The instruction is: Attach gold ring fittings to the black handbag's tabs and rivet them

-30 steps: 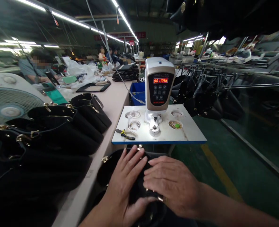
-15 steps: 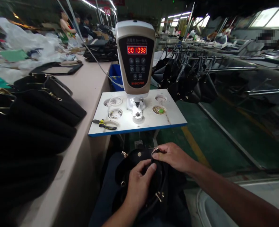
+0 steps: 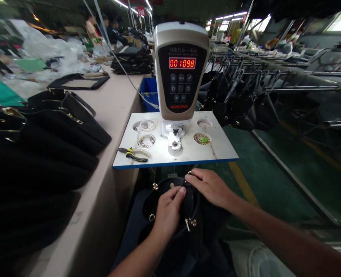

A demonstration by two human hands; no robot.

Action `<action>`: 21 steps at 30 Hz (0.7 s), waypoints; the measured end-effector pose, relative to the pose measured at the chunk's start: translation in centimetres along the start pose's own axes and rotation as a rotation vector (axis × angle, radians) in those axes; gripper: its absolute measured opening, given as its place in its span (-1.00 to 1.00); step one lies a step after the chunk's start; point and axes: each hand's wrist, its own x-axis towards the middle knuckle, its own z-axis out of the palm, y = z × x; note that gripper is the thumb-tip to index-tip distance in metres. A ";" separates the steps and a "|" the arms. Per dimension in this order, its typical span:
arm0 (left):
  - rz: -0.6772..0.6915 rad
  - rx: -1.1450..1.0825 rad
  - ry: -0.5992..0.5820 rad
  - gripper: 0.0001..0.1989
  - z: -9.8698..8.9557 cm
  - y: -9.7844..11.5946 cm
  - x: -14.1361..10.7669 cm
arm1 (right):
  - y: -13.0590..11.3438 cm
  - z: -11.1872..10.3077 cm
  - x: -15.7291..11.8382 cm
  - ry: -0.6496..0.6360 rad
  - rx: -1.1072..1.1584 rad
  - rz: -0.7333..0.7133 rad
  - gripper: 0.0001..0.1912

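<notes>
A black bag (image 3: 189, 242) with gold metal fittings rests on my lap, its mouth facing up. My left hand (image 3: 169, 209) reaches into the opening and pinches the edge between thumb and fingers. At the far side of the rim, my right hand (image 3: 209, 184) grips the bag beside a gold ring (image 3: 190, 173). A round metal snap (image 3: 172, 185) shows on the inner wall. Just beyond the bag stands a snap-fastening machine (image 3: 182, 73), its red display reading 001098, on a small white table (image 3: 164, 157).
Pliers (image 3: 134, 154) lie at the white table's left front corner. Round cups there hold small metal parts (image 3: 202, 138). Finished-looking black bags (image 3: 57, 142) line the long bench (image 3: 115, 96) at left. More bags (image 3: 242, 107) hang from a metal rack at right. People work in the background.
The view has turned slightly left, so the machine appears further right. Both hands keep hold of the bag; my left thumb and fingers have drawn closer together at its edge.
</notes>
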 end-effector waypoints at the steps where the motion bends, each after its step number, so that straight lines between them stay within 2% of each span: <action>1: 0.008 -0.011 0.005 -0.60 -0.3 0.6 0.7 | -0.3 -0.1 0.8 0.020 -0.021 -0.024 -0.59; 4: 0.053 -0.026 -0.010 -0.61 -1.4 2.3 2.8 | -0.8 -0.4 3.4 0.035 0.000 -0.043 -0.58; 6: 0.072 -0.020 -0.050 -0.62 -2.2 3.3 4.2 | -0.7 -0.8 4.9 0.003 0.110 0.009 -0.55; 8: 0.064 -0.014 -0.126 -0.61 -3.2 4.1 5.5 | -0.5 -1.1 6.0 -0.094 0.303 0.099 -0.54; 10: 0.010 -0.018 -0.232 -0.59 -4.2 4.9 6.9 | -0.3 -1.2 6.9 -0.253 0.510 0.188 -0.55; 12: -0.054 -0.031 -0.325 -0.57 -5.1 5.8 8.3 | 0.0 -1.0 7.8 -0.314 0.639 0.255 -0.55; 16: -0.094 0.024 -0.347 -0.61 -6.2 7.3 11.1 | 0.4 -0.4 10.0 -0.134 0.674 0.309 -0.56; 21: -0.057 0.178 -0.273 -0.65 -6.4 7.9 14.1 | 1.0 -0.7 12.8 -0.145 0.653 0.320 -0.58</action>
